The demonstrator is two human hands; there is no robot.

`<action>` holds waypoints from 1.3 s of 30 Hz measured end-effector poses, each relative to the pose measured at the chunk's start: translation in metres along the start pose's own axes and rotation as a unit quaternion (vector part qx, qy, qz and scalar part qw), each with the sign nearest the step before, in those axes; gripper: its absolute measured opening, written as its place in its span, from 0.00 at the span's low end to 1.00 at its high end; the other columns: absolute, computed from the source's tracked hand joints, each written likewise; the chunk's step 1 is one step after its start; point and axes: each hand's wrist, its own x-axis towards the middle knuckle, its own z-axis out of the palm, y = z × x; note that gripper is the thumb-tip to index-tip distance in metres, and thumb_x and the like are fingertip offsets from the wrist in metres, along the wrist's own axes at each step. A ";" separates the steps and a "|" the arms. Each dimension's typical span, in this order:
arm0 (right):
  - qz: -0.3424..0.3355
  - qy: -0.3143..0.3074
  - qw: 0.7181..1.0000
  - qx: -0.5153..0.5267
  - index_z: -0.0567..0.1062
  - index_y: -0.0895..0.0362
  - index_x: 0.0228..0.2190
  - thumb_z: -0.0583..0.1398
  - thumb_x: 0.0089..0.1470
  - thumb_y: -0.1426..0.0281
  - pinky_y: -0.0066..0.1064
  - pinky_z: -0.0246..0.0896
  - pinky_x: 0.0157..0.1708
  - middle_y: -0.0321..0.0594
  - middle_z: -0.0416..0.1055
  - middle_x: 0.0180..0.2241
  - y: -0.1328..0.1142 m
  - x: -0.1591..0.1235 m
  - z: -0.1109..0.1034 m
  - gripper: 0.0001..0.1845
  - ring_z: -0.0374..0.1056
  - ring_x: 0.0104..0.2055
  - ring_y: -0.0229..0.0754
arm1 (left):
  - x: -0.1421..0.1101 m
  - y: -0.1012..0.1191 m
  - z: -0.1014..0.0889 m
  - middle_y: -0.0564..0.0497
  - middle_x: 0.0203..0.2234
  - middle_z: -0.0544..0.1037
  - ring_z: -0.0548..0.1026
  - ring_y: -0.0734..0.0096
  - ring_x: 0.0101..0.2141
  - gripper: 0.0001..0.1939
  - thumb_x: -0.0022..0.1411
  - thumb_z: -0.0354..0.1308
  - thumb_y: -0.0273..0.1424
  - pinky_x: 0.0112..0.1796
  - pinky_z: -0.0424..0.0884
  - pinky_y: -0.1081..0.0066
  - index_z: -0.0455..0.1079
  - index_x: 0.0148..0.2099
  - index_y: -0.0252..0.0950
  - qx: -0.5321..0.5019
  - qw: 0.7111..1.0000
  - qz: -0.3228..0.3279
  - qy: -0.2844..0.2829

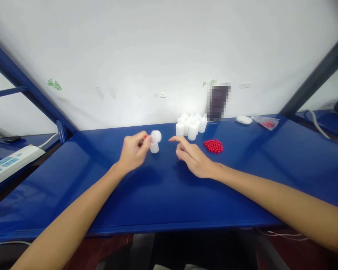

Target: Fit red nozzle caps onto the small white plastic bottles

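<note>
My left hand (134,152) is closed on a small white bottle (157,136), which is tilted and slightly blurred. A bit of red shows between the fingertips at its near end. Just below it, a white bottle or cup (154,148) stands on the blue table; its top is hidden. My right hand (194,157) hovers over the table with the index finger stretched out and the other fingers loosely curled, nothing visible in it. Behind it stands a group of white dropper bottles (192,131) with pointed tips. Right of that hand lies a pile of small red balls (213,146).
A blue table (169,202) runs along a white wall. A dark, pixelated panel (219,102) stands at the wall. Further right lie a white rounded object (243,120) and a clear bag (266,122) with red pieces. A power strip (12,163) sits at far left.
</note>
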 end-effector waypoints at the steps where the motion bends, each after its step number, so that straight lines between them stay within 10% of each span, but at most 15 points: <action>1: 0.008 0.011 1.000 -0.008 0.61 0.52 0.57 0.47 0.66 0.67 0.33 0.54 0.33 0.33 0.64 0.28 0.002 0.001 0.000 0.19 0.62 0.29 0.41 | 0.005 -0.004 -0.004 0.59 0.11 0.60 0.56 0.81 0.14 0.20 0.68 0.49 0.35 0.19 0.52 0.77 0.55 0.23 0.36 -0.019 0.999 -0.044 0.024; 20: -0.056 -0.063 0.985 -0.149 0.63 0.55 0.54 0.48 0.63 0.76 0.37 0.64 0.41 0.42 0.72 0.38 0.002 0.000 0.002 0.20 0.69 0.39 0.44 | 0.008 -0.021 0.008 0.58 0.12 0.54 0.53 0.80 0.17 0.29 0.66 0.51 0.49 0.21 0.48 0.74 0.57 0.20 0.35 -0.023 0.985 -0.167 -0.035; 24: -0.073 -0.009 0.992 -0.106 0.64 0.56 0.56 0.50 0.62 0.77 0.38 0.66 0.44 0.45 0.71 0.44 0.007 0.003 0.004 0.21 0.69 0.43 0.44 | 0.003 -0.017 0.007 0.58 0.13 0.58 0.55 0.79 0.18 0.28 0.68 0.50 0.46 0.23 0.51 0.73 0.57 0.21 0.35 -0.011 0.992 -0.123 -0.007; 33: -0.056 0.075 0.993 -0.070 0.74 0.52 0.52 0.50 0.67 0.70 0.42 0.61 0.55 0.47 0.68 0.55 0.005 0.005 0.008 0.18 0.66 0.57 0.46 | -0.018 0.024 0.018 0.58 0.15 0.63 0.57 0.74 0.22 0.23 0.70 0.51 0.44 0.31 0.59 0.71 0.61 0.25 0.36 0.094 0.962 0.164 -0.196; 39: -0.040 -0.018 0.999 -0.002 0.69 0.53 0.56 0.49 0.67 0.68 0.30 0.62 0.36 0.37 0.75 0.37 0.000 0.004 0.006 0.19 0.68 0.33 0.37 | -0.023 0.013 0.026 0.60 0.15 0.65 0.64 0.79 0.20 0.20 0.66 0.56 0.46 0.24 0.61 0.77 0.63 0.29 0.36 0.061 0.984 0.132 -0.100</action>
